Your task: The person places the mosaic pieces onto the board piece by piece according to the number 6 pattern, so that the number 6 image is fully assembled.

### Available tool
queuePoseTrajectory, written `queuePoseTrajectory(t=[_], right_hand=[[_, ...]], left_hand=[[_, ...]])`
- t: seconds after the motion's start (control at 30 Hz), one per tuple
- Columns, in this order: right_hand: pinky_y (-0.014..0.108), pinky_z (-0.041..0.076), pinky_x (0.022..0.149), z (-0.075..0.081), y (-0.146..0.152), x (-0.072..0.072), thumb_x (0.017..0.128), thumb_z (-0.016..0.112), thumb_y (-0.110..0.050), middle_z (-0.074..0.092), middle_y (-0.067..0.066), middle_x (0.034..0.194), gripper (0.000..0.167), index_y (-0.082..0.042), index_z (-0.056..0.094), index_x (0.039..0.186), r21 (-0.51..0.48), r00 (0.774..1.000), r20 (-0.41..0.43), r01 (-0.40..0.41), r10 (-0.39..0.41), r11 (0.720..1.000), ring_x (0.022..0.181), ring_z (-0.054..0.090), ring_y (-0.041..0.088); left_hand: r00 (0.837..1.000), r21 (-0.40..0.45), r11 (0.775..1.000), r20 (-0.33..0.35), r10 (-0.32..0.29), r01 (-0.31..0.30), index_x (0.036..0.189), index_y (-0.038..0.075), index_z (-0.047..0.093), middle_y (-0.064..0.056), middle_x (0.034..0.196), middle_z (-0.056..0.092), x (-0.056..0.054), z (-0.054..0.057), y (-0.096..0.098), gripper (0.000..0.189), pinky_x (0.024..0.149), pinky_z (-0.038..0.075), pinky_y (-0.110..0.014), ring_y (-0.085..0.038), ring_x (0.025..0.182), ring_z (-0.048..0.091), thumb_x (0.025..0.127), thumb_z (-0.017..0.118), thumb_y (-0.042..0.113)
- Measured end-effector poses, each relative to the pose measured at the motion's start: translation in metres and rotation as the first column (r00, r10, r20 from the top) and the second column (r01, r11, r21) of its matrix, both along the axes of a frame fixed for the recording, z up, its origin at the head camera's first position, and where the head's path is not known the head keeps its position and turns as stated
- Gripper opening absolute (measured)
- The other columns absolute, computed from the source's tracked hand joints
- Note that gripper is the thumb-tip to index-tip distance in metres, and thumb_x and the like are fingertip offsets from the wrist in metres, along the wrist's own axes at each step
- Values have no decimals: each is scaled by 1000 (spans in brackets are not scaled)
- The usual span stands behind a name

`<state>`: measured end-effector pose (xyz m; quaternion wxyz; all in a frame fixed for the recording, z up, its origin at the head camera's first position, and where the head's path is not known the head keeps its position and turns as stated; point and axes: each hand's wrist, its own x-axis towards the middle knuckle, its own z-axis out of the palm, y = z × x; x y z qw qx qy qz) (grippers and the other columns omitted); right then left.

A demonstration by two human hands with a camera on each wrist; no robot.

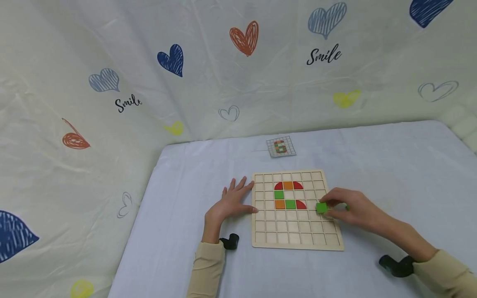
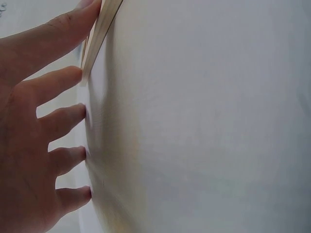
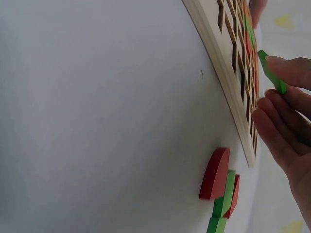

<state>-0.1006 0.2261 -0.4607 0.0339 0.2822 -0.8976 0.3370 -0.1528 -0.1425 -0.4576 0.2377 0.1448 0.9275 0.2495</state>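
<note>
Board (image 1: 298,238), pale wood, gridded: green square tile (image 1: 321,207) held over its right side.
Right hand (image 1: 360,207) pinches tile; left hand (image 1: 230,205), fingers spread, touches board's left edge. Advisable: brace board, square tile to cell before release.

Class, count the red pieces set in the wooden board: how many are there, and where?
3: a top-left red piece and top-right red piece flanking an orange square, and a lower red piece right of a green square. None appears hidden.
</note>
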Motion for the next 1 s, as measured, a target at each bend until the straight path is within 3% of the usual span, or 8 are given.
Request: queuePoseTrajectory(t=[0.23, 0.47, 0.8, 1.0], right_hand=[[24, 55, 70, 4, -16, -1, 73, 92, -9, 70, -11, 96, 33, -12, 77, 103, 32, 999, 27, -29, 28, 999, 81, 59, 5], [26, 58, 78, 5, -31, -3, 80, 89, -17, 69, -7, 103, 29, -13, 78, 106, 79, 988, 146, -55, 43, 995, 91, 62, 10], [26, 57, 78, 2, -46, -4, 82, 88, -18, 68, -9, 102, 26, -15, 78, 106, 153, 986, 162, -75, 50, 985, 94, 59, 12], [28, 58, 80, 3, -50, -1, 80, 88, -14, 66, -6, 101, 27, -13, 77, 104, 206, 995, 77, -84, 69, 975, 94, 58, 13]], left_hand=[[1000, 0, 1000, 1, 3, -3, 164, 24, 31, -3, 174, 11, 1, 2, 0, 90, 127, 2, -63, -37, 160, -5, 89, 80, 40], [1000, 1, 1000, -3, 4, -4, 163, 24, 31, -3, 174, 12, 0, 0, 0, 90, 127, 2, -63, -37, 160, -5, 89, 80, 40], [1000, 17, 1000, -2, 7, -7, 163, 22, 32, -4, 174, 12, 2, 3, 2, 90, 127, 1, -63, -37, 160, -5, 89, 80, 40], [1000, 17, 1000, -1, 11, -11, 163, 23, 32, -4, 174, 12, 2, 4, 2, 89, 127, 1, -63, -37, 160, -5, 89, 80, 40]])
